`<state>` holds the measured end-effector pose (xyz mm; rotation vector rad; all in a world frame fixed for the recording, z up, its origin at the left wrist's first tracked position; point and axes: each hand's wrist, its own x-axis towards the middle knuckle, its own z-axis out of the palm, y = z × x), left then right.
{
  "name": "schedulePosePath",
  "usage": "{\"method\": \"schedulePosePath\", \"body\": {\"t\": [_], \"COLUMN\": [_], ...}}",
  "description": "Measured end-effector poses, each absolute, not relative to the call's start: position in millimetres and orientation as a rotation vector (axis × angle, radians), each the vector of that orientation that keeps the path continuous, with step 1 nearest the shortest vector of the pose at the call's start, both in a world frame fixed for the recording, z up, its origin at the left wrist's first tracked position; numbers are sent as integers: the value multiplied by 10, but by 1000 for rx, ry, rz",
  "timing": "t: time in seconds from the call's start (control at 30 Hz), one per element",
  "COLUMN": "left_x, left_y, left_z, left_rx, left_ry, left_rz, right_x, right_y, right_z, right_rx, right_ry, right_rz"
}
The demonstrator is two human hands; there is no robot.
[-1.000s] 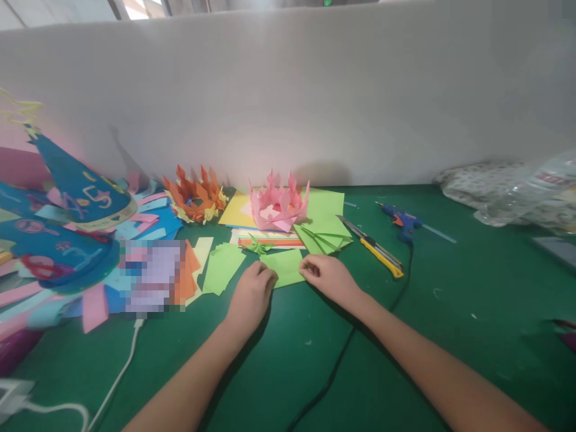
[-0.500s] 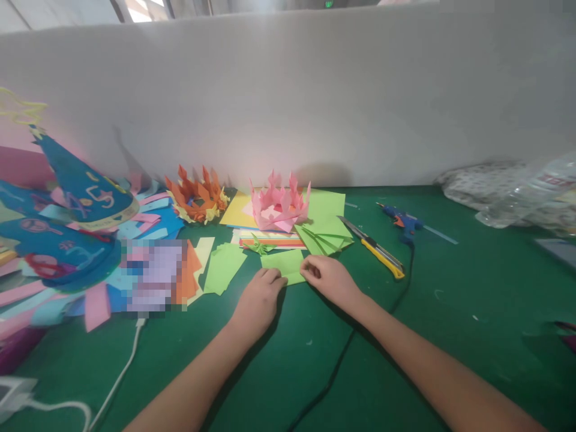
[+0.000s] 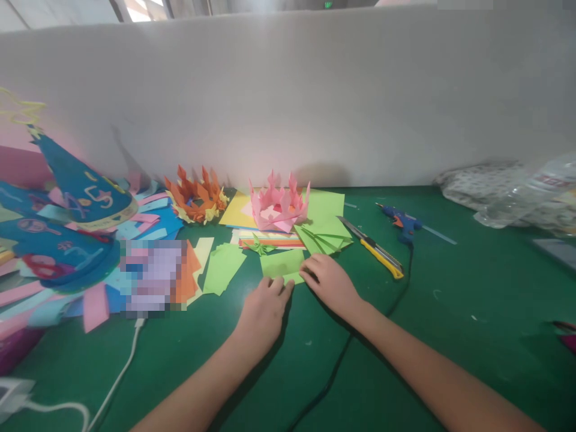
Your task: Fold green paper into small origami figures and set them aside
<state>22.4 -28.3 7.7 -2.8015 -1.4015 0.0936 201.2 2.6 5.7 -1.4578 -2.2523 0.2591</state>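
Note:
A light green sheet of paper point(image 3: 281, 264) lies flat on the green table point(image 3: 405, 336) in front of me. My left hand point(image 3: 264, 309) rests knuckles up at the sheet's near edge, fingers curled, its fingertips touching the paper. My right hand point(image 3: 330, 282) presses on the sheet's right near corner, fingers bent and close together. Whether either hand pinches the paper is hidden by the fingers.
Behind the sheet stand a pink paper crown point(image 3: 279, 207), an orange one point(image 3: 195, 195), stacked coloured sheets and folded green pieces point(image 3: 324, 237). A yellow utility knife point(image 3: 375, 249) and blue glue gun point(image 3: 402, 221) lie right, its black cable point(image 3: 337, 366) under my right arm. Blue paper hats point(image 3: 67, 216) crowd the left.
My left hand has slid right and towards me along the sheet's near edge. My right hand stays at the right corner, shifted slightly nearer.

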Motion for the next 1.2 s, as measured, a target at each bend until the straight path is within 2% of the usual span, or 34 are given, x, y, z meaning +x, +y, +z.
{"method": "schedulePosePath", "body": {"t": [0.23,0.47,0.8,1.2], "left_x": [204,185,-33,-85], "left_y": [-263,-249,-177,-101], "left_z": [83,116,121,92], "left_rx": [-2790,-2821,-2894,-2838], "left_ry": [-1441,-1437,-1589,-1658], "left_rz": [25,58,-399,-615], "right_x": [2016,2206,2267,2248], "right_y": [-111,-36,5,19], "right_z": [106,126,164,89], "right_rx": [-1090,-1069,-1054,-1063], "right_ry": [-2539,-2559,-2564,-2442], "right_rz": [35,48,94,205]}}
